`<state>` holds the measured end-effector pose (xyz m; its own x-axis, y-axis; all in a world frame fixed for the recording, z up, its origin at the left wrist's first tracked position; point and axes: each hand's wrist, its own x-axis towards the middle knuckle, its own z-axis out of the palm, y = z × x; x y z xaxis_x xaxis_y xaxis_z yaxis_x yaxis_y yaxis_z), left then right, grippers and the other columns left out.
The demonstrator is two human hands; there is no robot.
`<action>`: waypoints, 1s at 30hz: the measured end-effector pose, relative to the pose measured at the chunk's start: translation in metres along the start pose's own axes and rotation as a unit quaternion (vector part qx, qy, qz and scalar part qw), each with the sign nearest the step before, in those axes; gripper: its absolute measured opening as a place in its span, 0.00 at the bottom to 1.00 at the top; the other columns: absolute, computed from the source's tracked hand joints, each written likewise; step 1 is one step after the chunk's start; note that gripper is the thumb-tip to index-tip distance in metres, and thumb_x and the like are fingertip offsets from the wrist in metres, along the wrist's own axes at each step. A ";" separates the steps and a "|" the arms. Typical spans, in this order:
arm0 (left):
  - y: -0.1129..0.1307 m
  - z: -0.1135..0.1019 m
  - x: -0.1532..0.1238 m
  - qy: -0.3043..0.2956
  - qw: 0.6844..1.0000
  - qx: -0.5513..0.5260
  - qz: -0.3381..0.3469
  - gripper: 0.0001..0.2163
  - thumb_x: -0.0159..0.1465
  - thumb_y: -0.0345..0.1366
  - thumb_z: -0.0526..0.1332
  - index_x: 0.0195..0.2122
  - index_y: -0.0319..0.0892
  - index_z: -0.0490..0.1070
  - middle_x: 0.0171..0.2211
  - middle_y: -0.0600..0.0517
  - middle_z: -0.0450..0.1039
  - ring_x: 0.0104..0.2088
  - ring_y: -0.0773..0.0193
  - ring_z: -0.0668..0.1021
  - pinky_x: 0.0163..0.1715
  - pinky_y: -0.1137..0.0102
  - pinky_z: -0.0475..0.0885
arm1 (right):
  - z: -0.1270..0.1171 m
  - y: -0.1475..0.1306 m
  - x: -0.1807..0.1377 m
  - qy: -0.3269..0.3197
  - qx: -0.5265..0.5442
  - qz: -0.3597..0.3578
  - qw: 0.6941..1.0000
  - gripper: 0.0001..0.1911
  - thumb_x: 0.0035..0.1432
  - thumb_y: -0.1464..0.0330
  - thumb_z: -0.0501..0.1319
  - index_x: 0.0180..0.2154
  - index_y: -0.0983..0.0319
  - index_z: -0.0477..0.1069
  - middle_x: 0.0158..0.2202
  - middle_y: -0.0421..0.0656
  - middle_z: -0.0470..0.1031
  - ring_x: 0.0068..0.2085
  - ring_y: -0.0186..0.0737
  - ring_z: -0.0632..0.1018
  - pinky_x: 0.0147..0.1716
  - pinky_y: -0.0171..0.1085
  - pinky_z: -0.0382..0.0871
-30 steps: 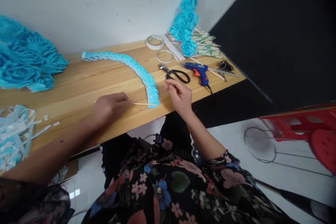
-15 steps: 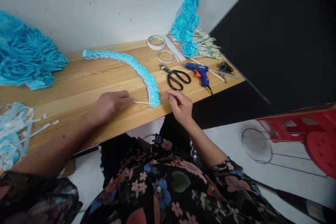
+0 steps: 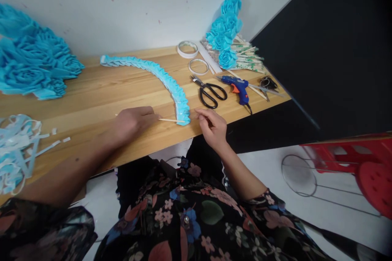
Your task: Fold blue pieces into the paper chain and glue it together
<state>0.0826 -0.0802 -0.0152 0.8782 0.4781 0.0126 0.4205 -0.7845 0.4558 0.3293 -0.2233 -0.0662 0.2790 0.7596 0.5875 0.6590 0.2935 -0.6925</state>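
Observation:
My left hand lies on the wooden table, fingers closed on a thin wooden stick. The stick's tip points at the near end of a curved band of pleated blue paper. My right hand hovers at the table's front edge just right of that end, fingers curled with fingertips pinched; nothing visible in them. Black scissors lie a little beyond my right hand.
A blue glue gun, two tape rolls and blue paper flowers on sticks sit at the far right. A heap of blue flowers is at left, paper scraps nearer. A red stool stands on the floor.
My right hand has come down and toward the near end of the pleated band. The left hand and stick stay put. The view has shifted slightly.

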 end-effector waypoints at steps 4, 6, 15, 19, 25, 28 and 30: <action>-0.005 0.003 0.000 0.013 0.999 0.021 0.032 0.19 0.73 0.43 0.45 0.45 0.47 0.76 0.37 0.49 0.75 0.38 0.60 0.76 0.36 0.69 0.65 | 0.000 0.000 -0.001 -0.001 -0.004 0.002 1.000 0.14 0.64 0.70 0.56 0.46 0.56 0.77 0.33 0.42 0.79 0.31 0.38 0.76 0.32 0.39 0.71; -0.007 0.005 0.000 0.024 0.998 0.042 0.044 0.20 0.73 0.43 0.44 0.46 0.46 0.76 0.36 0.48 0.75 0.38 0.60 0.76 0.36 0.69 0.65 | 0.000 0.000 0.000 -0.001 -0.010 0.002 1.000 0.13 0.64 0.70 0.56 0.46 0.56 0.77 0.33 0.42 0.79 0.31 0.38 0.76 0.33 0.39 0.72; -0.005 0.003 -0.001 0.011 0.998 0.037 0.044 0.20 0.74 0.42 0.44 0.45 0.45 0.76 0.41 0.49 0.76 0.40 0.61 0.77 0.38 0.71 0.66 | 0.000 -0.001 0.001 0.007 -0.018 -0.031 0.999 0.15 0.62 0.73 0.57 0.47 0.57 0.77 0.34 0.43 0.80 0.34 0.39 0.78 0.34 0.40 0.72; -0.008 0.007 -0.003 0.033 0.998 0.024 0.056 0.18 0.73 0.43 0.49 0.43 0.44 0.77 0.41 0.50 0.76 0.39 0.63 0.76 0.38 0.72 0.66 | -0.001 0.001 0.001 0.009 -0.014 -0.075 0.997 0.17 0.61 0.75 0.56 0.47 0.57 0.77 0.35 0.43 0.80 0.35 0.39 0.78 0.35 0.41 0.73; -0.012 0.009 -0.005 0.042 0.997 0.006 0.065 0.15 0.73 0.42 0.51 0.46 0.46 0.78 0.41 0.50 0.76 0.39 0.64 0.76 0.37 0.72 0.67 | -0.008 0.005 0.006 -0.068 -0.006 -0.172 0.983 0.18 0.56 0.76 0.57 0.42 0.53 0.80 0.45 0.43 0.81 0.48 0.46 0.78 0.46 0.49 0.74; -0.014 0.010 -0.005 0.053 0.996 0.008 0.071 0.16 0.73 0.42 0.51 0.47 0.46 0.78 0.41 0.50 0.77 0.38 0.64 0.76 0.37 0.71 0.67 | -0.010 0.006 0.007 -0.111 -0.027 -0.191 0.975 0.17 0.56 0.75 0.59 0.43 0.53 0.80 0.52 0.42 0.79 0.56 0.48 0.74 0.51 0.52 0.73; -0.015 0.011 -0.005 0.054 0.996 0.009 0.074 0.16 0.73 0.41 0.51 0.47 0.46 0.78 0.41 0.49 0.77 0.39 0.63 0.77 0.37 0.71 0.67 | -0.010 0.007 0.006 -0.129 -0.047 -0.191 0.972 0.17 0.58 0.73 0.60 0.44 0.51 0.80 0.55 0.40 0.77 0.59 0.48 0.72 0.53 0.53 0.72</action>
<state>0.0742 -0.0757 -0.0318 0.9021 0.3947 0.1747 0.2923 -0.8564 0.4256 0.3426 -0.2226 -0.0629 -0.1746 0.7300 0.6608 0.7446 0.5370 -0.3964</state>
